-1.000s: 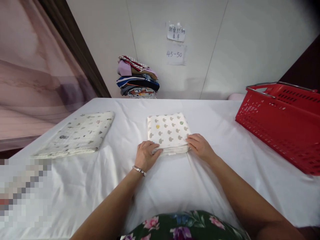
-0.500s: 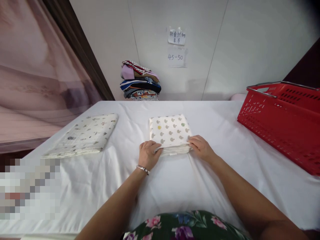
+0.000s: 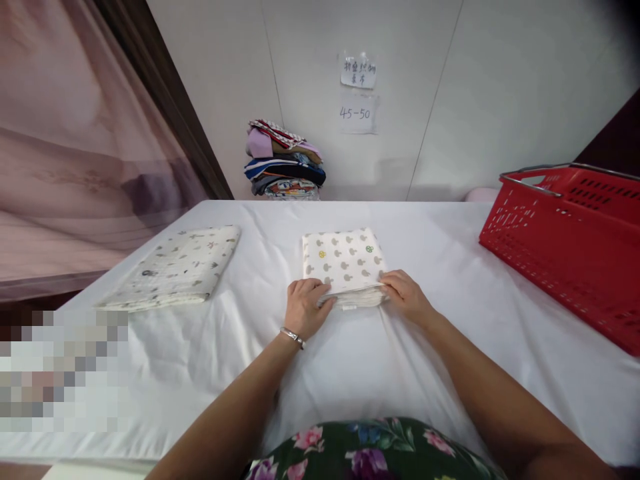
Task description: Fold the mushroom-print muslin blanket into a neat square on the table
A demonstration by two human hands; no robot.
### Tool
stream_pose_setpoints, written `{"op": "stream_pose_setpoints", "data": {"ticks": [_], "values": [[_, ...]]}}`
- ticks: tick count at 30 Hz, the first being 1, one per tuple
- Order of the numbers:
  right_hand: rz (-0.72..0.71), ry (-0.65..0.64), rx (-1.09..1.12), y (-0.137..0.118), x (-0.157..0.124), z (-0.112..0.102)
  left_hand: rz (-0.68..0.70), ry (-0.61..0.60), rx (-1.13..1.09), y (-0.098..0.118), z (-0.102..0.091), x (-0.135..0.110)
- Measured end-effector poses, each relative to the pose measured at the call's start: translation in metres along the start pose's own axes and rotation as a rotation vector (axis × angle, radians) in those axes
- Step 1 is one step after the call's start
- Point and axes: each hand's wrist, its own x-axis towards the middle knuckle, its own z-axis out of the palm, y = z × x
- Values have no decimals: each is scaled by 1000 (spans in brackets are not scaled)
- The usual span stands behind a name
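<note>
Find the folded mushroom-print cloth [image 3: 345,260] flat on the white tablecloth [image 3: 435,247], well to the left of the red basket [image 3: 575,250]. Close to square in outline, so hard to give a sure long axis; turned with the stacked layers toward the body, the printed stems pointing the same way, and the near edge running roughly crosswise in the direction of the basket. Pinched between thumb and fingertips of the left hand [image 3: 306,307] at the near corner farther from the basket; grasped by the fingers of the right hand [image 3: 411,299] at the near corner closer to the basket, with the thumb there hidden. Likely held at both corners to keep the top layer's edge taut and level over the layers beneath. Farther left of the basket, see a second folded cloth [image 3: 183,263], probably placed apart to leave the arms room. Beyond and left of the basket, past the far table edge, see a pile of mixed fabrics [image 3: 285,167], stacked perhaps to save space.
</note>
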Motion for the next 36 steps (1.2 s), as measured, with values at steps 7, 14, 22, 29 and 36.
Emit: {"op": "stream_pose_setpoints", "data": {"ticks": [7, 14, 22, 29, 36], "values": [[-12, 18, 5, -2, -1, 0, 62, -4, 46, 13, 3, 10], [-22, 5, -10, -4, -1, -1, 97, -27, 103, 25, 10, 19], [-35, 9, 8, -2, -1, 0, 83, -76, 130, 18, 9, 21], [-4, 58, 84, -1, -1, 4, 61, -202, 179, 20, 9, 22], [-26, 3, 1, -2, -1, 1, 21, -146, 223, 18, 5, 21]]}}
